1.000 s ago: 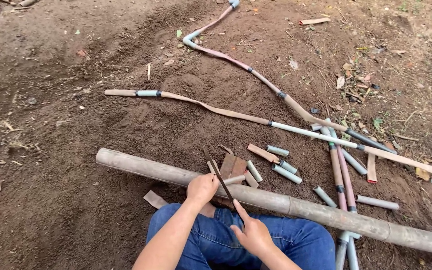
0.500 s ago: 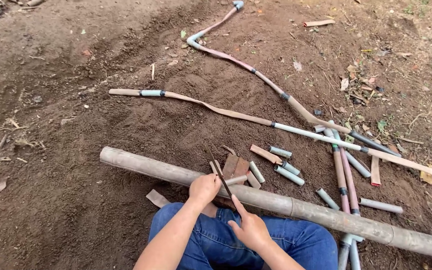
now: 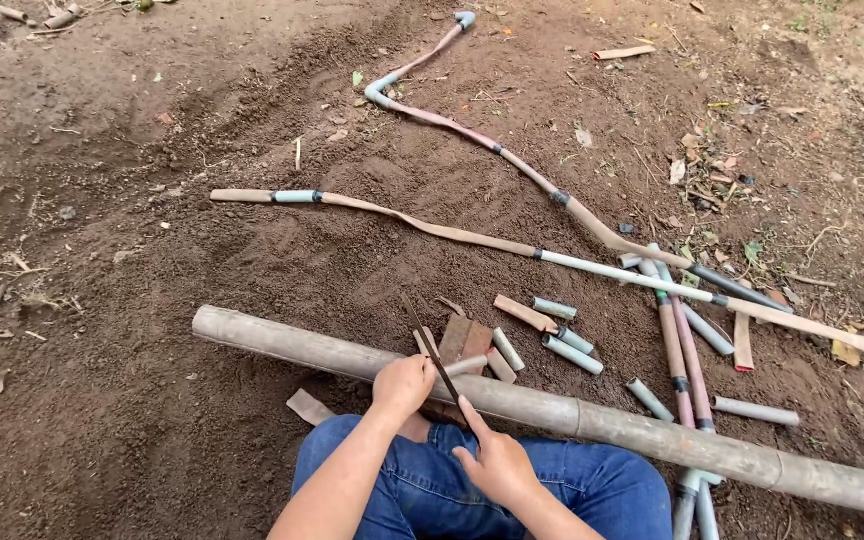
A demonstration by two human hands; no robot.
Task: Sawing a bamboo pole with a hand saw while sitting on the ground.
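Hands: left (image 3: 404, 383) gripping bamboo pole (image 3: 282, 340), right (image 3: 497, 462) clamped on thin blade (image 3: 430, 345).

Both forearms are bare, no sleeves, watch or gloves showing; the legs wear blue denim jeans (image 3: 552, 490) with visible seams.

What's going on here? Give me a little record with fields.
Place: bare dirt ground
Left hand: grips a short bamboo piece against the long bamboo pole
Right hand: holds a thin dark blade, its tip pointing away
Nearby: cut bamboo segments beyond the pole; long jointed strips farther off
Seated person: blue jeans
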